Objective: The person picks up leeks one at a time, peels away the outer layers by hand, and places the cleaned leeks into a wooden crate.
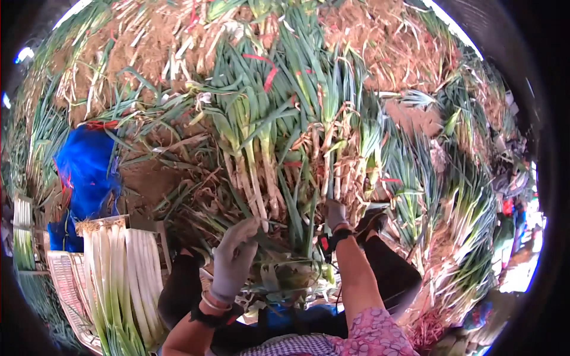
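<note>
"Two gloved hands from where I'm standing: the left hand below and left of the frame's centre, the right hand a little right of centre. What are they doing?"

"On the left one, the fingers curve half open, with a gap before the thumb and nothing that I can see inside. The right one is partly hidden among the stalks; I can't tell how far it's closed or whether it grips anything."

"And the leeks?"

"One big upright spread of leeks fills the middle, too tangled to count. Their pale root ends come down just above the hands. One stalk's tip ends right beside the left fingertips; whether they touch, I can't say. The right hand sits at the foot of the stalks on that side."

"How many red strips?"

"At least three; the plainest red strip is high in the centre."

"Anything at the lower left?"

"One pale slatted basket, and by it two side-by-side groups of clean white stalks, root ends up. One blue heap of netting lies above them. Two wristbands too: one dark wristband on the right, another on the left."
</note>
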A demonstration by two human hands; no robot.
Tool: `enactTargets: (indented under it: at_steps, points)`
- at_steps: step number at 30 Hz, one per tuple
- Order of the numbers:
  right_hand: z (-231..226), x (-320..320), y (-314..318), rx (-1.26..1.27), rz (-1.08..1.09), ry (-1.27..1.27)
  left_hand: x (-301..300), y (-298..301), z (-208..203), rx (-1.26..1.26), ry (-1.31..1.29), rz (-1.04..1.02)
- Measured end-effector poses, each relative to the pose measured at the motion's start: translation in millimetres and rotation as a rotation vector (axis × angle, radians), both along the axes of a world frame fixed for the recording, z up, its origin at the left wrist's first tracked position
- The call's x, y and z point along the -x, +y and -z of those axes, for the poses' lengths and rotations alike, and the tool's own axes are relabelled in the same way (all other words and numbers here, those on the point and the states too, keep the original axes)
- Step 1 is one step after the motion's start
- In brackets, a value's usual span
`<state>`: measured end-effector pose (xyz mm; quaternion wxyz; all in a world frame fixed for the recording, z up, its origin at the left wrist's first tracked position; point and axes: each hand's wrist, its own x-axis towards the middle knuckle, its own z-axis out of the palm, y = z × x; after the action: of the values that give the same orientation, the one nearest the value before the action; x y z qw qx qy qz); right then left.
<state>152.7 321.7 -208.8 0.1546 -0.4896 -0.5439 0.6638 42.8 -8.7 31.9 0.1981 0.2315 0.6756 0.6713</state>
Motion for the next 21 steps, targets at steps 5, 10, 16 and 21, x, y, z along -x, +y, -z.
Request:
enactTargets:
  at_steps: [5, 10, 16, 21]
  points:
    - [8, 22, -10, -0.210, 0.139, -0.228, -2, 6, 7, 0.143, -0.153, -0.003]
    - [27, 49, 0, -0.499, -0.064, -0.527, 1, 23, 7, 0.208, -0.244, 0.076]
    - [-3, 57, -34, 0.156, -0.293, 0.122, -1, 30, 19, 0.237, -0.166, 0.132]
    - [-129, 50, -141, 0.320, -0.472, 0.515, 7, 40, 21, 0.113, -0.021, 0.062]
